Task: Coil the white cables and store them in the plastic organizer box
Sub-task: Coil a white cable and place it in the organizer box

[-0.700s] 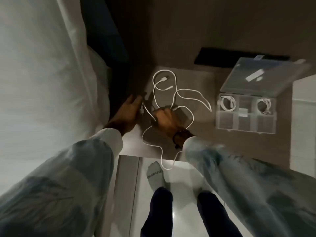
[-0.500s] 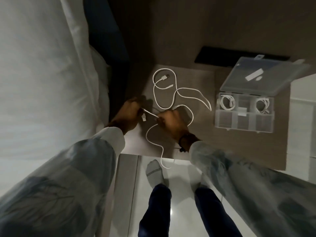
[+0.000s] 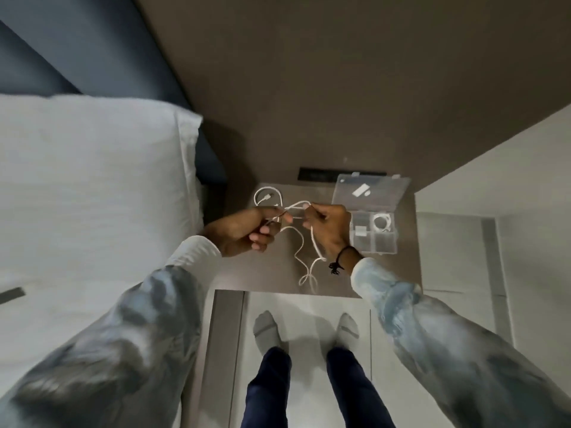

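A long white cable (image 3: 310, 257) hangs in loops between my two hands above a brown bedside table (image 3: 262, 273). My left hand (image 3: 247, 231) pinches one end of it. My right hand (image 3: 327, 227) grips a stretch of the same cable, and the slack drops to the table's front edge. A second white cable (image 3: 265, 194) lies in a loop at the back of the table. The clear plastic organizer box (image 3: 375, 239) stands open on the right, its lid (image 3: 370, 193) tipped back. One coiled white cable (image 3: 383, 222) sits in a compartment; my right hand hides the box's left part.
A bed with a white pillow (image 3: 92, 180) fills the left side. A black strip (image 3: 318, 174) lies against the wall behind the table. Pale floor tiles (image 3: 309, 313) and my socked feet are below the table's front edge.
Both hands have risen off the table with the long cable, which now dangles between them. The camera view has pulled back and up.
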Action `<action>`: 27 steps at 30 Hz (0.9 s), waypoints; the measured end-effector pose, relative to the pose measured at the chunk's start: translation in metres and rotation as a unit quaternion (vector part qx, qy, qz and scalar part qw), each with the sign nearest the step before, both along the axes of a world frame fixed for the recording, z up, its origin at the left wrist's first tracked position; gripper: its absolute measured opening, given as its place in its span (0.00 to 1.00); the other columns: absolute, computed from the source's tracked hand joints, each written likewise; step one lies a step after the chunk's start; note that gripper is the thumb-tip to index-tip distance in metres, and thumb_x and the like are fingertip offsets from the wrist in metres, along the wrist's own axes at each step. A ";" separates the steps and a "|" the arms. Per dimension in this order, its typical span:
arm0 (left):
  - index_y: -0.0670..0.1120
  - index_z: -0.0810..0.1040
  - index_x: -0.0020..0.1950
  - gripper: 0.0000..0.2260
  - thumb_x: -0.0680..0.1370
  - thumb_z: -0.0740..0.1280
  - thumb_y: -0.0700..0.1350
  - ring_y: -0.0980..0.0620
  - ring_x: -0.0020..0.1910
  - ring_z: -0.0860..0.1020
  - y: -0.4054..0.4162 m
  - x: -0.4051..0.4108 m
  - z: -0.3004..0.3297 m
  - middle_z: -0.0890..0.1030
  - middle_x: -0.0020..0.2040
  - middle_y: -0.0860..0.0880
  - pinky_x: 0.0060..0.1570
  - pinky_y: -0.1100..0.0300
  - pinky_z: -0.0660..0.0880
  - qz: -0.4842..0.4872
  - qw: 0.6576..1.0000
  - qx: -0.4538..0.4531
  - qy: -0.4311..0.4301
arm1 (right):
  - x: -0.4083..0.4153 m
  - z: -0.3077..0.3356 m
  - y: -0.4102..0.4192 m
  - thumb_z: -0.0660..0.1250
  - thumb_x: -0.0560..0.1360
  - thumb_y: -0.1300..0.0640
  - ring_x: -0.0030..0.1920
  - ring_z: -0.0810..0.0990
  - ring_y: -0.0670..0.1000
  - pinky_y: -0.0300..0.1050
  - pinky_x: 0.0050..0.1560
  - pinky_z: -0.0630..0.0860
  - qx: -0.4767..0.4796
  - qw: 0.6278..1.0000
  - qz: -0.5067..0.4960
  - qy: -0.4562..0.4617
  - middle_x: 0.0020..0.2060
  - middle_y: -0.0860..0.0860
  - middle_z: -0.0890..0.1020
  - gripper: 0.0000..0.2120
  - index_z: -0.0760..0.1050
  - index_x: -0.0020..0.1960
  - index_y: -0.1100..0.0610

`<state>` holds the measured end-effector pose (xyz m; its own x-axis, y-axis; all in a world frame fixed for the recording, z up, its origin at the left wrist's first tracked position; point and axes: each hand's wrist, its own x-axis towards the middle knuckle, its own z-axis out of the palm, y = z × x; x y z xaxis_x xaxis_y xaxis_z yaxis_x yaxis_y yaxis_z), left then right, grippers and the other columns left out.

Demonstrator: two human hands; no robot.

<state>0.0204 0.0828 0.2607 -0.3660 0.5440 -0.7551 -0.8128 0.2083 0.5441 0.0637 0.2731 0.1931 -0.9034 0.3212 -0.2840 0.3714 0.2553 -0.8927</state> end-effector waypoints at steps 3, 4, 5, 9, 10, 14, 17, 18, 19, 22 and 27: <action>0.45 0.75 0.47 0.12 0.83 0.54 0.45 0.59 0.18 0.57 0.021 -0.004 0.064 0.60 0.25 0.53 0.18 0.65 0.53 -0.029 0.997 0.067 0.004 | -0.008 0.058 0.023 0.71 0.78 0.54 0.31 0.84 0.52 0.50 0.37 0.84 0.022 1.000 0.000 0.021 0.29 0.56 0.85 0.16 0.84 0.38 0.64; 0.44 0.75 0.48 0.12 0.83 0.53 0.46 0.59 0.18 0.58 0.029 -0.006 0.090 0.61 0.25 0.53 0.17 0.65 0.54 -0.020 0.996 0.090 0.012 | -0.012 0.080 0.030 0.70 0.79 0.53 0.32 0.85 0.56 0.56 0.39 0.84 0.034 0.999 0.012 0.028 0.30 0.60 0.85 0.17 0.84 0.39 0.65; 0.44 0.76 0.51 0.13 0.84 0.53 0.46 0.59 0.20 0.59 0.038 -0.009 0.115 0.63 0.25 0.53 0.18 0.65 0.56 0.001 0.993 0.115 0.024 | -0.013 0.103 0.036 0.70 0.79 0.52 0.32 0.84 0.59 0.59 0.39 0.83 0.052 0.998 0.031 0.031 0.30 0.61 0.84 0.17 0.84 0.39 0.64; 0.41 0.77 0.66 0.16 0.83 0.56 0.44 0.57 0.30 0.70 0.070 -0.028 0.198 0.72 0.35 0.51 0.30 0.65 0.68 0.107 0.968 0.201 0.103 | -0.014 0.179 0.047 0.67 0.79 0.43 0.23 0.75 0.41 0.45 0.32 0.75 0.102 0.986 0.127 0.033 0.21 0.44 0.79 0.23 0.81 0.33 0.58; 0.41 0.76 0.66 0.16 0.83 0.56 0.43 0.57 0.32 0.72 0.079 -0.031 0.216 0.74 0.37 0.51 0.31 0.65 0.69 0.151 0.955 0.218 0.129 | -0.012 0.199 0.048 0.65 0.79 0.42 0.23 0.76 0.40 0.45 0.32 0.76 0.115 0.980 0.154 0.045 0.21 0.44 0.79 0.24 0.79 0.33 0.58; 0.43 0.81 0.53 0.11 0.84 0.58 0.40 0.57 0.33 0.78 0.106 -0.039 0.260 0.80 0.37 0.50 0.35 0.64 0.74 0.314 0.882 0.117 0.331 | -0.001 0.268 0.054 0.62 0.81 0.45 0.34 0.82 0.55 0.55 0.39 0.79 0.187 0.942 0.252 0.120 0.30 0.52 0.81 0.19 0.74 0.38 0.57; 0.41 0.82 0.46 0.12 0.83 0.62 0.42 0.51 0.39 0.84 0.107 -0.032 0.268 0.85 0.39 0.46 0.44 0.57 0.79 0.178 0.778 -0.096 0.595 | 0.003 0.308 0.062 0.61 0.82 0.48 0.39 0.81 0.58 0.56 0.42 0.79 0.236 0.917 0.282 0.157 0.36 0.55 0.83 0.15 0.75 0.42 0.56; 0.41 0.82 0.45 0.12 0.83 0.62 0.42 0.52 0.40 0.83 0.105 -0.029 0.267 0.85 0.40 0.46 0.45 0.57 0.78 0.118 0.736 -0.147 0.650 | 0.002 0.319 0.064 0.61 0.82 0.49 0.40 0.81 0.58 0.57 0.42 0.79 0.250 0.908 0.294 0.161 0.38 0.55 0.83 0.13 0.76 0.44 0.55; 0.42 0.81 0.44 0.11 0.82 0.62 0.42 0.56 0.38 0.81 0.104 -0.027 0.268 0.85 0.39 0.48 0.42 0.58 0.75 0.075 0.701 -0.180 0.686 | 0.001 0.332 0.067 0.61 0.82 0.50 0.41 0.82 0.59 0.56 0.43 0.79 0.263 0.900 0.305 0.166 0.39 0.56 0.84 0.12 0.76 0.45 0.54; 0.43 0.78 0.39 0.10 0.79 0.63 0.37 0.60 0.33 0.72 0.104 -0.018 0.275 0.77 0.32 0.52 0.37 0.59 0.68 -0.031 0.657 -0.211 0.723 | -0.004 0.366 0.083 0.65 0.79 0.53 0.40 0.82 0.53 0.51 0.43 0.79 0.296 0.882 0.317 0.184 0.39 0.51 0.85 0.07 0.81 0.46 0.51; 0.44 0.84 0.43 0.18 0.83 0.56 0.43 0.53 0.30 0.73 0.105 -0.007 0.296 0.76 0.30 0.48 0.36 0.61 0.72 -0.071 0.860 -0.103 0.495 | -0.019 0.406 0.118 0.77 0.70 0.48 0.37 0.82 0.44 0.45 0.40 0.80 0.310 0.881 0.291 0.209 0.35 0.44 0.85 0.06 0.86 0.41 0.51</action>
